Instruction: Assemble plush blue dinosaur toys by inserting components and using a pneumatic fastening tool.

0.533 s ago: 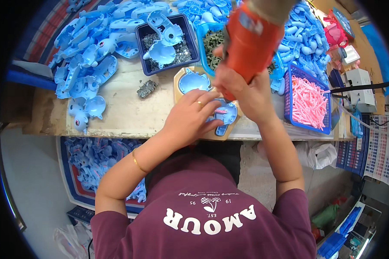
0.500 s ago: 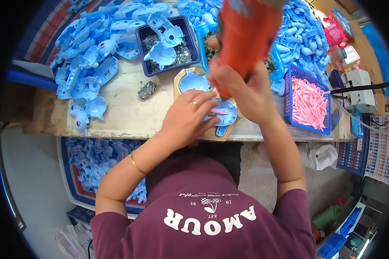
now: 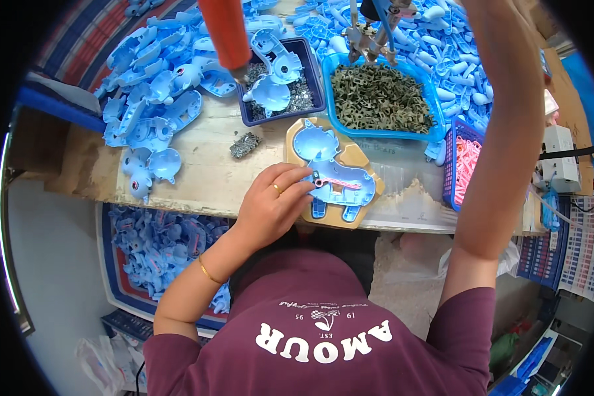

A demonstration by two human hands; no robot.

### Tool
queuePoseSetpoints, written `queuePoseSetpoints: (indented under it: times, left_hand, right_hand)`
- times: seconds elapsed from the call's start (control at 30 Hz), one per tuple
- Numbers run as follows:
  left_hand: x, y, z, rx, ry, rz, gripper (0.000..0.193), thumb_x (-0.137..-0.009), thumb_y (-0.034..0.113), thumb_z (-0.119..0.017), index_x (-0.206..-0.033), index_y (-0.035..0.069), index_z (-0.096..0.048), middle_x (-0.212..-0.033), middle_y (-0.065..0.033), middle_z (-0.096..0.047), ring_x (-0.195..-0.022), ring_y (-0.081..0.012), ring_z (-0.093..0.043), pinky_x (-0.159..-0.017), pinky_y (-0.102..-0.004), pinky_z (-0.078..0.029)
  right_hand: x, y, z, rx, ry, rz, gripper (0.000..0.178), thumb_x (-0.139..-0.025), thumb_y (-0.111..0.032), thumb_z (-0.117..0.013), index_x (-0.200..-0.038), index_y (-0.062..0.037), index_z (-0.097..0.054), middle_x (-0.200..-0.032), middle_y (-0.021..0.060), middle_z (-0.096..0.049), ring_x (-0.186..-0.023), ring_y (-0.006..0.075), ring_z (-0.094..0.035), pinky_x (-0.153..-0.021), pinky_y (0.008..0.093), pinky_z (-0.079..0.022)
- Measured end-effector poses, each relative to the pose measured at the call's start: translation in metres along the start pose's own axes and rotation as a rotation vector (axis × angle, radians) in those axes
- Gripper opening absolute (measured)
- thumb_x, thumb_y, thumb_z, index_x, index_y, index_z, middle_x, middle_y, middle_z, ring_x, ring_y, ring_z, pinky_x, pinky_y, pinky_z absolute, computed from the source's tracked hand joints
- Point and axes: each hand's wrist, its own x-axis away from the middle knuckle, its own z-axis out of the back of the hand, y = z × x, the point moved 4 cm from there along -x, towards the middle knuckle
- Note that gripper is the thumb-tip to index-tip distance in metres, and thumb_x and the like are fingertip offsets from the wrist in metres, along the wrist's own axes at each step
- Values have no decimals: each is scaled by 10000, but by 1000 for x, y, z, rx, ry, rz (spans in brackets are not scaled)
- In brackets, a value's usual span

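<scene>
My left hand (image 3: pixel 274 201), a ring on one finger, has its fingertips closed at the left edge of a light-blue plastic toy shell half (image 3: pixel 350 178). The shell lies hollow side up in a tan holder (image 3: pixel 363 160) at the table's front edge. A thin pink part (image 3: pixel 340 183) lies inside it, and a small dark piece sits by my fingertips. My right forearm (image 3: pixel 498 145) reaches up past the top edge; the hand itself is out of sight. At the top left, an orange-red power screwdriver (image 3: pixel 226 33) hangs with its tip over a dark-blue tray (image 3: pixel 282 117) of screws.
A light-blue basin (image 3: pixel 383 134) holds many small metal clips. Blue shell parts (image 3: pixel 155 99) are heaped left and back right. A basket (image 3: pixel 449 165) of pink parts is partly behind my right arm. A metal fixture (image 3: pixel 369 41) hangs above the basin; loose screws (image 3: pixel 245 145) lie on the table.
My right hand has let go of the screwdriver and left the view at the top right. The screwdriver has swung up and left. My left hand stays at the shell, now uncovered.
</scene>
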Motion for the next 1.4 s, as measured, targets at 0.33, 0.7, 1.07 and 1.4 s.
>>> queuePoseSetpoints:
  times: [0.33,0.7,1.07,1.4]
  left_hand:
    - [6,2,-2,7,-19,-26,275,-767,89,-742,-1029,85,-661,-1215,-87,-614,-1123,-300,-577,-941,-414,-500]
    - [11,0,-18,-114,-64,-93,328,-768,178,-744,-1083,139,-660,-1233,-79,-588,-1191,-297,-540,-993,-445,-477]
    - [11,2,-21,-113,-60,-82,279,-779,156,-737,-1046,133,-661,-1186,-84,-596,-1160,-302,-558,-994,-451,-477]
    - [-15,16,13,70,-95,-42,225,-748,80,-762,-928,60,-628,-973,-83,-636,-1004,-311,-605,-909,-459,-486]
  right_hand:
    - [15,29,-10,-426,-502,26,369,-846,-138,-631,-1185,-2,-576,-936,94,-645,-847,164,-616,-776,297,-501]
    - [90,-24,-40,-738,-283,-552,740,-652,-71,-653,-1324,61,-371,-658,116,-566,-513,176,-547,-494,275,-490]
    - [110,-3,-33,-550,-273,-562,421,-738,-7,-685,-1098,11,-469,-689,23,-584,-589,100,-554,-594,234,-439]
    - [-13,20,10,-208,-394,-144,600,-920,-585,-614,-1063,-2,-613,-843,50,-656,-788,118,-639,-744,234,-485]
